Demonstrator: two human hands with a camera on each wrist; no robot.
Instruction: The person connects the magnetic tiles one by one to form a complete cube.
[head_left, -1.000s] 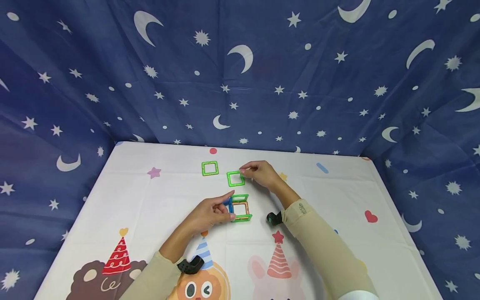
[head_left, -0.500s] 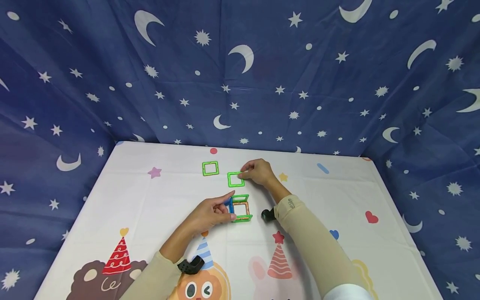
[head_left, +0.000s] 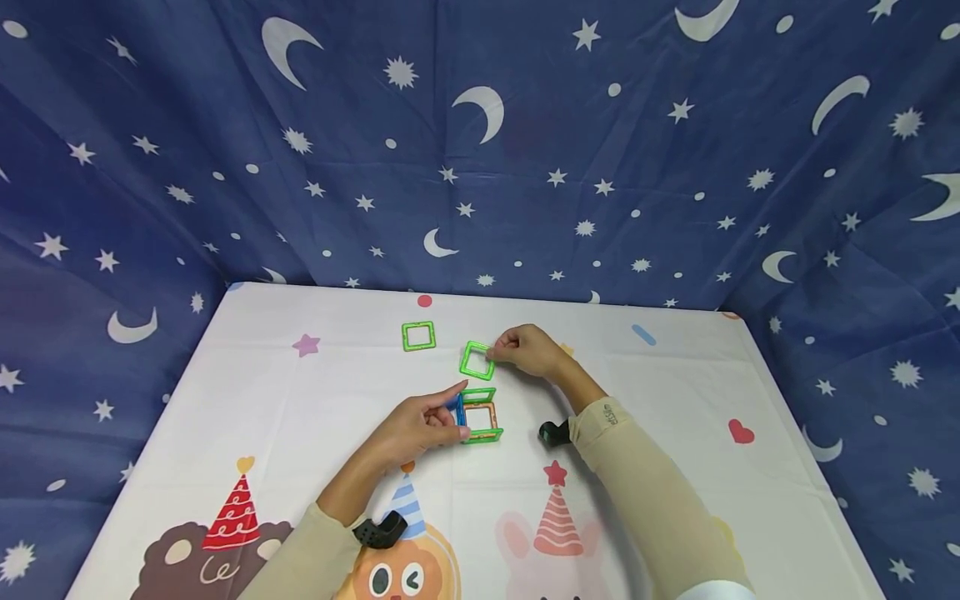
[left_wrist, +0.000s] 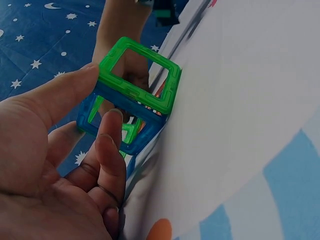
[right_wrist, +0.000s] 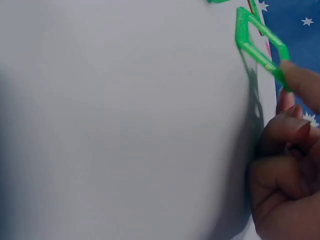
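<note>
My left hand (head_left: 422,425) grips a small structure of square magnetic tiles between thumb and index finger. A blue tile (left_wrist: 135,145) forms its left side, an orange tile (head_left: 495,414) lies at its base, and a green tile (left_wrist: 171,92) stands at the near side. Another green tile (head_left: 478,396) stands at the far side. Just beyond this structure, my right hand (head_left: 534,350) pinches a loose green square tile (head_left: 471,373) by one edge. In the right wrist view that tile (right_wrist: 242,30) is raised at a slant, its shadow falling on the white cloth.
One more green square tile (head_left: 418,347) lies flat on the cloth (head_left: 360,350), farther back and left of the right hand. A dark blue star-and-moon curtain (head_left: 480,233) encloses the back and sides of the table. Cartoon animals are printed along the near side.
The green tile at my right hand lay flat before; now it is lifted, turned slightly and shifted a little to the right. My left hand and the structure have stayed in place.
</note>
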